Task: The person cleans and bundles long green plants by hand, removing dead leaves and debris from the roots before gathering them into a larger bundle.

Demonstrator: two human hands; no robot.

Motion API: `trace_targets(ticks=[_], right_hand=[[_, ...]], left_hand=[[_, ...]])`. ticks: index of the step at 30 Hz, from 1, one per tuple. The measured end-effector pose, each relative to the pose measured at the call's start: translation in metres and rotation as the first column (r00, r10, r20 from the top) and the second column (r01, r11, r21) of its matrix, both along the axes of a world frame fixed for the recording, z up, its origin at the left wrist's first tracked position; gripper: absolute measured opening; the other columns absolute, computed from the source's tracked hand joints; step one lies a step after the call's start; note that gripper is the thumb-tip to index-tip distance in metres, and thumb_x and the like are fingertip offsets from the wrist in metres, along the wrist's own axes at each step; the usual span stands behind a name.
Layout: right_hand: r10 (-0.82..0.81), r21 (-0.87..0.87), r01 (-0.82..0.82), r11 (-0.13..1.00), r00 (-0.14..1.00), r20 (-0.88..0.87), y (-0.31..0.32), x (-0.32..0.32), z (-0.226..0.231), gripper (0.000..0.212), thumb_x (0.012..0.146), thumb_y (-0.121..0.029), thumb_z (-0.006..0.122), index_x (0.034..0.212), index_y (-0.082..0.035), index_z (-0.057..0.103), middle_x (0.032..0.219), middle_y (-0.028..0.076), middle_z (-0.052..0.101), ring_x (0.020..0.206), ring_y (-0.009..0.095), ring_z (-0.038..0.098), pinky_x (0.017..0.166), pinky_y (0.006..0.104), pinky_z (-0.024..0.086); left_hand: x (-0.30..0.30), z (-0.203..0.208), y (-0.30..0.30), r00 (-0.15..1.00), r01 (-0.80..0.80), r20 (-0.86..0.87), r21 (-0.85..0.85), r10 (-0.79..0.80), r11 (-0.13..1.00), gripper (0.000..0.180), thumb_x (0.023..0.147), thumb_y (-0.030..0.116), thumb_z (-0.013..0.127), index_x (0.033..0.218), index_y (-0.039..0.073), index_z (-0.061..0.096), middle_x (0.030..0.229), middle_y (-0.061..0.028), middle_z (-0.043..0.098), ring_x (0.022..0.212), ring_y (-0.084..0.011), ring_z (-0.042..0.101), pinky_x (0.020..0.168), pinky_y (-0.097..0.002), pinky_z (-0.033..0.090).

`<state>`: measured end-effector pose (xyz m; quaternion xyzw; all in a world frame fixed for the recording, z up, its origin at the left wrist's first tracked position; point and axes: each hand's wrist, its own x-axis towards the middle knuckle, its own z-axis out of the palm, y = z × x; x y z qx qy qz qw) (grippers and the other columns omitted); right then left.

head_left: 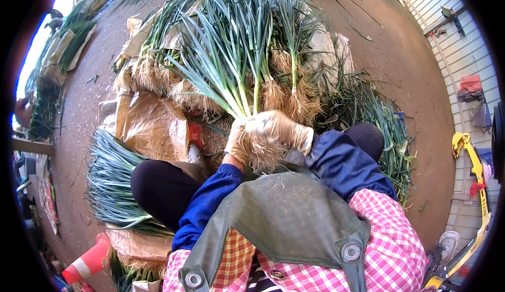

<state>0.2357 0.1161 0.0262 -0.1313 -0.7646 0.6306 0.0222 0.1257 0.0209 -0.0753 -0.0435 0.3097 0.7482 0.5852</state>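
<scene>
Both of my hands wear pale work gloves and meet low on a bunch of leek-like greens (239, 94). Its long blue-green leaves fan away from me, and its pale stems narrow toward the grip. My left hand (238, 140) is closed round the stem bases. From the right, my right hand (279, 128) closes over the same place, slightly blurred. Below the gloves hang tangled, hairy roots (265, 152). Just beyond, more greens with tan roots (300, 100) lie in a row, their leaves pointing away.
Left of my knee lies a pile of greens (113, 179). A tan sack (158, 126) spreads before it. Loose leaves (389, 129) heap to the right. An orange cone (89, 258) lies tipped at lower left. A yellow metal arm (477, 171) stands by the right wall.
</scene>
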Motion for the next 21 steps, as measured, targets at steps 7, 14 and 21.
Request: trace_targets(ticks=[7,14,21], right_hand=[[0.290,0.333,-0.439,0.835,0.864,0.411,0.045,0.021,0.011,0.032,0.083,-0.035,0.064,0.102,-0.008,0.064,0.087,0.012,0.067,0.079,0.026,0.063,0.073,0.0388,0.049],[-0.538,0.833,0.225,0.505,0.837,0.100,0.080,-0.083,0.014,0.045,0.075,-0.044,0.070,0.089,-0.002,0.063,0.085,0.020,0.065,0.077,0.035,0.063,0.068,0.0437,0.048],[-0.525,0.935,0.240,0.263,0.848,-0.070,0.085,-0.114,-0.024,0.009,0.073,-0.011,0.060,0.070,-0.005,0.066,0.067,0.019,0.064,0.064,0.037,0.065,0.054,0.0444,0.049]], left_hand=[[0.005,0.015,0.006,1.000,-0.007,0.008,0.029,0.007,1.000,0.023,0.086,0.009,0.061,0.105,-0.005,0.059,0.082,-0.0134,0.066,0.068,-0.0226,0.065,0.060,-0.0346,0.056],[0.017,0.013,0.006,0.984,-0.025,-0.179,-0.058,0.014,0.998,0.023,0.080,0.009,0.067,0.100,-0.002,0.062,0.074,-0.0065,0.063,0.060,-0.0193,0.061,0.055,-0.0302,0.051],[0.024,0.026,0.012,0.948,-0.128,-0.317,-0.256,0.042,0.958,0.018,0.077,0.007,0.069,0.091,0.000,0.062,0.069,-0.0045,0.061,0.051,-0.0153,0.057,0.046,-0.0276,0.047]])
